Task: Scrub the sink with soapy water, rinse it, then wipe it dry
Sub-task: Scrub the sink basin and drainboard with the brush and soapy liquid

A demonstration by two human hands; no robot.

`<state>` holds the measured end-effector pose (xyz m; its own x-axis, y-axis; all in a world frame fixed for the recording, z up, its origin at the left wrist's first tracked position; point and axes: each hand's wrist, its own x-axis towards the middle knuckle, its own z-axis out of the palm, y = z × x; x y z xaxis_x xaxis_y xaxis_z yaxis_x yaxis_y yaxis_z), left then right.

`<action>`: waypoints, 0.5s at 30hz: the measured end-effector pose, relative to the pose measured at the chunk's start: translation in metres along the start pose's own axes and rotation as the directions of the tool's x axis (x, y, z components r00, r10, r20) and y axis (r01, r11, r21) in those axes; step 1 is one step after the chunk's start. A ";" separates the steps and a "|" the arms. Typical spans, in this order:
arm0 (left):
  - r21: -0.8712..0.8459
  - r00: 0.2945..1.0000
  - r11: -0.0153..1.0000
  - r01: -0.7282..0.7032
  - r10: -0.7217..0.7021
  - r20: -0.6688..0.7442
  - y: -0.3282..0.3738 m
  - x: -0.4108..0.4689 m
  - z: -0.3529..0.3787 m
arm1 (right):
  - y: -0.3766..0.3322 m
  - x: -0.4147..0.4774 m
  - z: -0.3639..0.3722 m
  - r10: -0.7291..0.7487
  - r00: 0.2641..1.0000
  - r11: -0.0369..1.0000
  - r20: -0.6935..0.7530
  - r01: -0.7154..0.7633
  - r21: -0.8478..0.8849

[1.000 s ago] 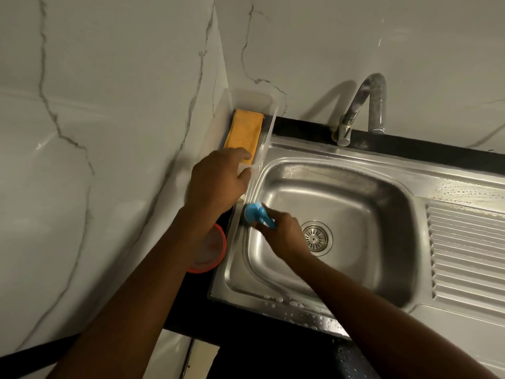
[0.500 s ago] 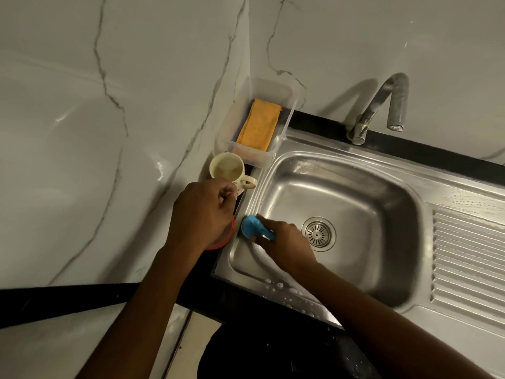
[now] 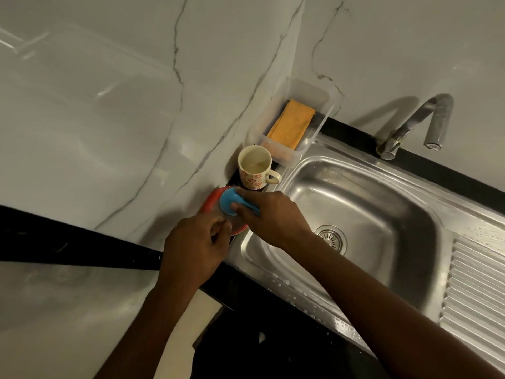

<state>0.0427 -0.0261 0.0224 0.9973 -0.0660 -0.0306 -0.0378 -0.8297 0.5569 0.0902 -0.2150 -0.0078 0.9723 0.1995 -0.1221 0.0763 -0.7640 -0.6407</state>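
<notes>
The steel sink [image 3: 382, 187] has a wet rim and a round drain [image 3: 330, 239] in its basin. My right hand [image 3: 270, 217] grips a round blue scrubber [image 3: 228, 202] and holds it over a red-rimmed round container [image 3: 211, 199] on the dark counter, left of the sink. My left hand [image 3: 196, 247] curls round the container's near edge. The container's inside is mostly hidden by the scrubber and my hands.
A patterned mug [image 3: 255, 168] with pale liquid stands just behind the container. A clear tray [image 3: 317, 132] in the corner holds a folded orange cloth [image 3: 292, 124]. The faucet [image 3: 426, 124] rises behind the basin, and a ribbed drainboard [image 3: 478, 296] lies to the right. Marble wall is at left.
My right hand carried the blue scrubber from the sink's left rim onto the red container. My left hand drew back from the tray to the container. The view shifted left.
</notes>
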 end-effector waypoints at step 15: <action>-0.052 0.998 0.997 0.059 -0.060 -0.015 -0.016 -0.011 -0.005 | 0.002 0.001 -0.003 0.109 0.994 0.984 0.026 -0.112 0.139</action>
<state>0.0331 -0.0091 0.0181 0.9986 -0.0080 -0.0520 0.0247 -0.8021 0.5967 0.0919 -0.2179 -0.0068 0.9688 0.1305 -0.2106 -0.0643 -0.6885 -0.7224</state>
